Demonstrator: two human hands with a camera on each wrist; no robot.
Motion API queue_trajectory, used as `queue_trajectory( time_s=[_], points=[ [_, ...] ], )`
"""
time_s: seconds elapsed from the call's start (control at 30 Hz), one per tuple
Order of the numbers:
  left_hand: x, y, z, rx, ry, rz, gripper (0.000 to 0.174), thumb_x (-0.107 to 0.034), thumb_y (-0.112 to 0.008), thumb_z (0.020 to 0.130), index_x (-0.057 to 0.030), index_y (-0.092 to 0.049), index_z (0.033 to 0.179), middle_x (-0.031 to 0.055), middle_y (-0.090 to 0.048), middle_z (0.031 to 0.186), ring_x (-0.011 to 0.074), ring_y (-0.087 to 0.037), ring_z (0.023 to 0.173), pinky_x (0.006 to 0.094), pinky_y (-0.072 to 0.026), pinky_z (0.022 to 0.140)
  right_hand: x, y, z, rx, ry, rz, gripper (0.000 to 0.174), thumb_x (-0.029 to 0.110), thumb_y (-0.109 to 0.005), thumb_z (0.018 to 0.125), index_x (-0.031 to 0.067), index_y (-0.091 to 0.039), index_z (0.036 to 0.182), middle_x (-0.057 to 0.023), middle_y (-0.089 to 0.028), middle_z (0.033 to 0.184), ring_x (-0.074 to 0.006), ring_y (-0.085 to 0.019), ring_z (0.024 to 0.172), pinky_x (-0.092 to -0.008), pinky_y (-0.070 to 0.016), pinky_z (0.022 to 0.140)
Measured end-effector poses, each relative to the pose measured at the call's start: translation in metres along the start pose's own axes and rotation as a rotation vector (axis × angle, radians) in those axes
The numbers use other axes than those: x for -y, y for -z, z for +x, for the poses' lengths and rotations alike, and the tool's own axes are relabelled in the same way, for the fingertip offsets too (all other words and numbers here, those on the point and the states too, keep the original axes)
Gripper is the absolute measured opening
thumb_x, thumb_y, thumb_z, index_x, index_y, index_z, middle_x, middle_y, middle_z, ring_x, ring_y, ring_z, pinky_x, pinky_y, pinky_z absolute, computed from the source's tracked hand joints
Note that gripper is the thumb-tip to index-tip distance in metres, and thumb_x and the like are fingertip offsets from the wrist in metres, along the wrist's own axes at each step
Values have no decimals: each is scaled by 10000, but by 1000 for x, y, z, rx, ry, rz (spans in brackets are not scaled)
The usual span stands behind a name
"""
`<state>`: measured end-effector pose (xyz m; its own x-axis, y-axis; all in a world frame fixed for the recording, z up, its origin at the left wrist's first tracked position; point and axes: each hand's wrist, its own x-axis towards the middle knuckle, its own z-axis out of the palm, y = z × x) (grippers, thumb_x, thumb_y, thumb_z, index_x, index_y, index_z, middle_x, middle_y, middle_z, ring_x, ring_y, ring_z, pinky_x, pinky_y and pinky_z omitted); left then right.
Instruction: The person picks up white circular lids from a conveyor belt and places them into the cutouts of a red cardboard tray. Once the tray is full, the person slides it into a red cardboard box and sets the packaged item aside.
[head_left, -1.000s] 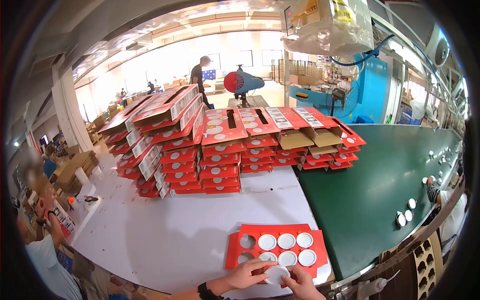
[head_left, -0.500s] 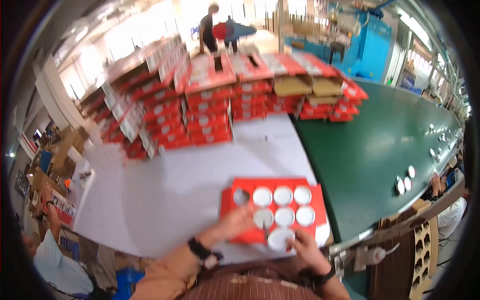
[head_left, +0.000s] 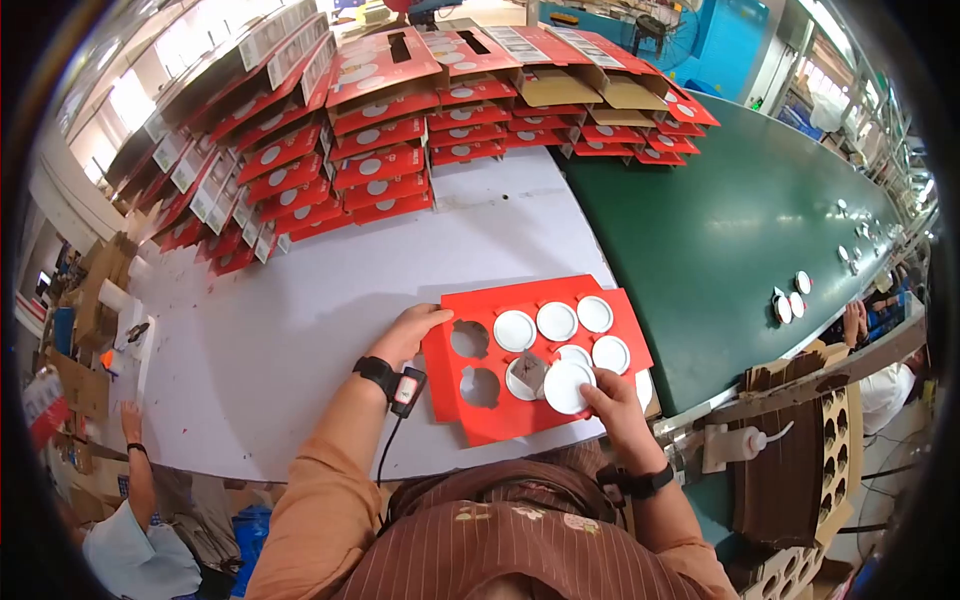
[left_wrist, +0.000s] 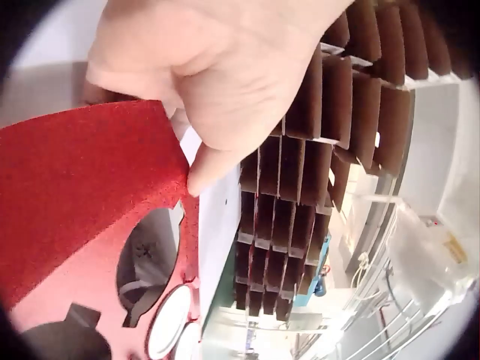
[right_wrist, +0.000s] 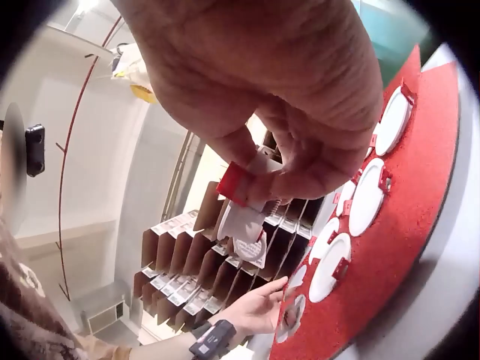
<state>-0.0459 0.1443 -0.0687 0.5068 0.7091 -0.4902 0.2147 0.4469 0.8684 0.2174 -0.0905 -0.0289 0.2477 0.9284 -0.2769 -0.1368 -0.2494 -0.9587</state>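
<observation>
Left hand (head_left: 408, 334) grips the red card insert (head_left: 500, 425), likely steadying it; above it, right hand (head_left: 622, 414) pinches a white disc (head_left: 567, 388).

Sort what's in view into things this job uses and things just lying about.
In the job:
red board with round holes, edge held by the left hand
white disc pinched by the right hand
white discs in the board's holes
probably the loose discs on the green surface

Apparently lying about:
white bottle
brown cardboard stack
fan
stacked red cartons, untouched though possibly related
</observation>
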Motion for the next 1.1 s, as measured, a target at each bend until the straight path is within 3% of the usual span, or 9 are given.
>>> queue_trajectory(
  time_s=[0.2, 0.47, 0.5, 0.73, 0.77, 0.83, 0.9, 0.97, 1.1],
  points=[
    [15, -7, -14, 248, -3, -85, 372, -207, -557, 895, 5, -534, 1200, 67, -607, 1109, 149, -581, 1004, 295, -471, 866, 15, -14, 13, 51, 30, -70, 267, 130, -583, 902, -50, -574, 1099, -38, -608, 813, -80, -559, 689, -222, -454, 588],
    [1, -18, -44, 246, -57, -154, 346, -133, -523, 899, -1, -525, 1219, 60, -596, 1136, 130, -576, 1003, 288, -474, 869, 43, -52, 35, 75, 113, -483, 298, 178, -578, 894, -63, -585, 1069, -55, -619, 728, -92, -565, 589, -235, -447, 519],
    [1, -17, -44, 268, -66, -146, 348, -124, -519, 897, 1, -525, 1222, 63, -596, 1137, 133, -577, 999, 291, -469, 878, 43, -57, 38, 35, 148, -538, 312, 194, -597, 868, -52, -598, 1060, -114, -658, 715, -145, -638, 595, -263, -480, 535],
    [10, -19, -39, 241, -114, -178, 309, -154, -556, 874, -32, -577, 1157, 23, -622, 1044, 100, -588, 910, 264, -481, 765, 31, -83, 57, 34, 221, -744, 328, 211, -583, 856, -53, -603, 1050, -176, -672, 763, -263, -662, 665, -354, -516, 627],
    [11, -18, -37, 241, -120, -166, 309, -149, -558, 871, -32, -577, 1156, 28, -622, 1049, 102, -588, 916, 264, -480, 769, 23, -82, 62, 58, 231, -761, 329, 189, -590, 871, -61, -578, 1084, -118, -645, 715, -149, -619, 592, -275, -474, 536],
    [11, -17, -38, 241, -123, -158, 309, -144, -561, 868, -32, -576, 1156, 32, -623, 1055, 105, -589, 921, 265, -480, 772, 16, -86, 63, 60, 213, -702, 330, 187, -591, 869, -63, -576, 1083, -117, -638, 716, -142, -609, 592, -279, -469, 538],
    [8, -16, -39, 288, -90, -149, 357, -102, -511, 895, 9, -524, 1234, 74, -583, 1186, 147, -558, 1066, 302, -441, 929, 13, -92, 64, 61, 199, -642, 331, 184, -593, 867, -66, -575, 1083, -117, -631, 717, -135, -599, 593, -283, -465, 540],
    [7, -15, -40, 307, -96, -148, 354, -100, -509, 898, 9, -523, 1235, 73, -581, 1191, 146, -558, 1067, 306, -438, 934, 10, -96, 64, 44, 118, -623, 388, 236, -581, 864, -55, -565, 1120, -200, -658, 856, -287, -652, 773, -362, -502, 680],
    [17, -11, -32, 382, -142, -157, 346, -110, -522, 910, 9, -525, 1235, 68, -574, 1217, 146, -550, 1082, 315, -428, 950, 11, -96, 61, 35, 68, -647, 403, 264, -583, 865, -47, -569, 1121, -220, -646, 871, -311, -650, 796, -377, -501, 686]
  ],
)
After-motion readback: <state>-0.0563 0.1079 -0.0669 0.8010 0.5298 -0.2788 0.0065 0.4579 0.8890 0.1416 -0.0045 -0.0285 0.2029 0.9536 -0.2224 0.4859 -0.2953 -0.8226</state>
